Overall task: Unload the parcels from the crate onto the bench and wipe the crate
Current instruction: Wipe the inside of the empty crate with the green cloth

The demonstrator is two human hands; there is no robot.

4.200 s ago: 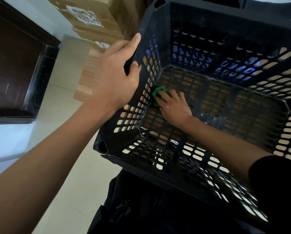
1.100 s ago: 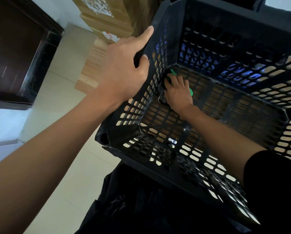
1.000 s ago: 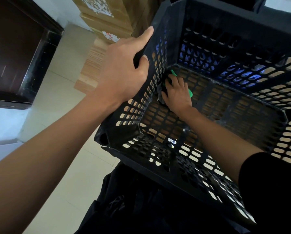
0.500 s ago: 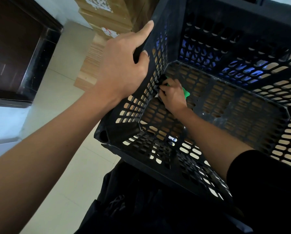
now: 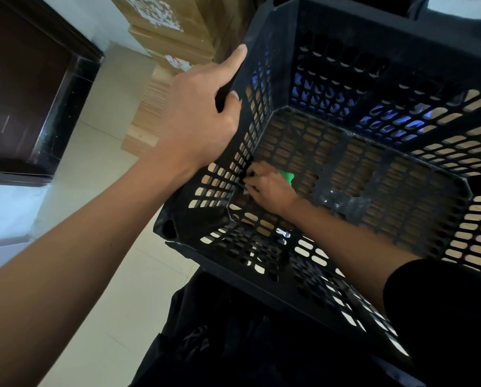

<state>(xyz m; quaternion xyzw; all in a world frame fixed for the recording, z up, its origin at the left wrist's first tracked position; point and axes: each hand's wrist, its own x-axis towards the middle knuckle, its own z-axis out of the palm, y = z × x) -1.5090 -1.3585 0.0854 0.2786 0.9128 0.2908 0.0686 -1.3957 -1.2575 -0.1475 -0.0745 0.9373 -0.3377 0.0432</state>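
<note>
Wiping inside the crate point(image 5: 345, 65), w/ no parcels in it: right hand point(image 5: 270, 188) clutches the green cloth point(image 5: 287, 177) at the floor's left edge, against the wall. Left hand point(image 5: 197, 118) grips that wall's rim; unwiped floor lies to the right.

Looks like a storeroom or parcel depot; stacked cardboard boxes point(image 5: 164, 20) with torn labels just left of the black slatted crate point(image 5: 373, 79); pale tiled floor point(image 5: 102, 247) below it.

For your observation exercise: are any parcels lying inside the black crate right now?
No, the crate holds only the right hand pressing a green cloth to its slatted floor.
</note>
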